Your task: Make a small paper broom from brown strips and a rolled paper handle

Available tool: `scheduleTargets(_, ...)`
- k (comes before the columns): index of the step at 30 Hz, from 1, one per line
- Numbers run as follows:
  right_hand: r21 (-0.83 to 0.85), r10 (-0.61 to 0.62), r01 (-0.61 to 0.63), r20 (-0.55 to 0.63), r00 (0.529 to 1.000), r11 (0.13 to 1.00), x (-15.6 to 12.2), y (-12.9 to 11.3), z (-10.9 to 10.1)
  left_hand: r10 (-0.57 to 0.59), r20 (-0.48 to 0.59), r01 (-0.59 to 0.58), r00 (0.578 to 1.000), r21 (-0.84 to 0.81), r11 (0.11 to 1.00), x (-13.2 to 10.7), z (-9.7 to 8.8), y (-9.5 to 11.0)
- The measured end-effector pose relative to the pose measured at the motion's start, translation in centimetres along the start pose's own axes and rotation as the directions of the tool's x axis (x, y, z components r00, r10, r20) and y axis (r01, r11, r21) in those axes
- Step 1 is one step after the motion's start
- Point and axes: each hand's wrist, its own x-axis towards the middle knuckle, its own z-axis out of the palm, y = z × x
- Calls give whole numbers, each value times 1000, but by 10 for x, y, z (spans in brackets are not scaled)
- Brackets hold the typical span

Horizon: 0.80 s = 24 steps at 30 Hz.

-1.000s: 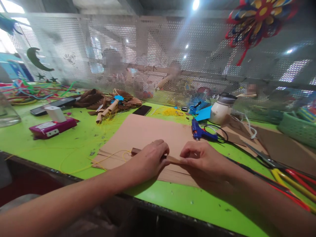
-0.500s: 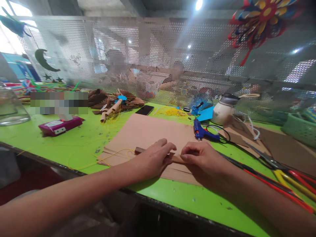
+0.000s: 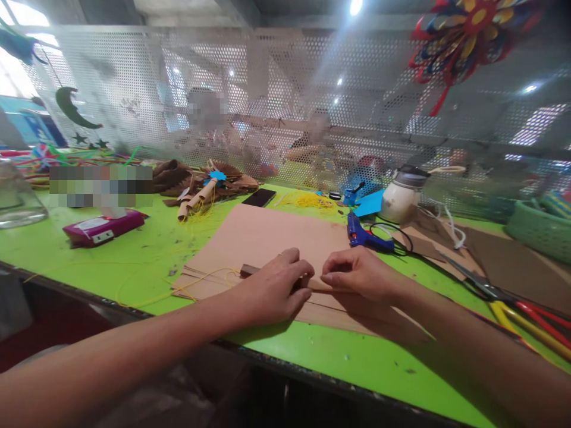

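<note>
A stack of light brown paper sheets lies on the green table. Across its near part rests a narrow piece of rolled or folded brown paper, dark at its left end. My left hand curls over the middle of this piece, thumb and fingers closed around it. Just to the right, my right hand is in a pinch, thumb against fingertips, over the piece's right part; anything between the fingertips is too small to make out. Yellow string runs from near the dark end to the left.
A blue glue gun lies beyond my right hand, with scissors to the right. Behind are a phone, a jar and paper figures. A purple tissue box stands left. A perforated screen closes the back.
My right hand has shifted slightly up and left relative to the paper piece, its fingers now pinched closer together. My left thumb has moved out a little. The view has shifted slightly.
</note>
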Motion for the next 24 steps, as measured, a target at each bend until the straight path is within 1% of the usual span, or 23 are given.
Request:
scheduleTargets(3,20,10,-10,11,1000,1000,0,-1,1,-23,-7,23,1000,-19,1000,2,0,-1)
scheduleTargets(9,26,13,-14,51,999,1000,5,2,2,-33,2,33,999,-38,999,6,3,-5)
scheduleTargets(12,-42,25,-23,58,998,999,3,1,-4,-53,-2,53,999,-55,997,7,2,-6)
scheduleTargets(14,-100,21,-14,62,998,995,-3,0,-11,-68,0,68,998,-59,996,8,1,-6)
scheduleTargets(19,-224,23,8,133,991,975,-21,7,-29,-72,4,72,997,-65,995,7,1,-4)
scheduleTargets(21,-243,28,5,133,991,970,-23,12,-30,-72,-5,72,997,-55,996,6,1,-3)
scheduleTargets(24,-247,42,-12,116,992,969,-21,17,-28,-80,-14,80,997,-13,997,5,1,1)
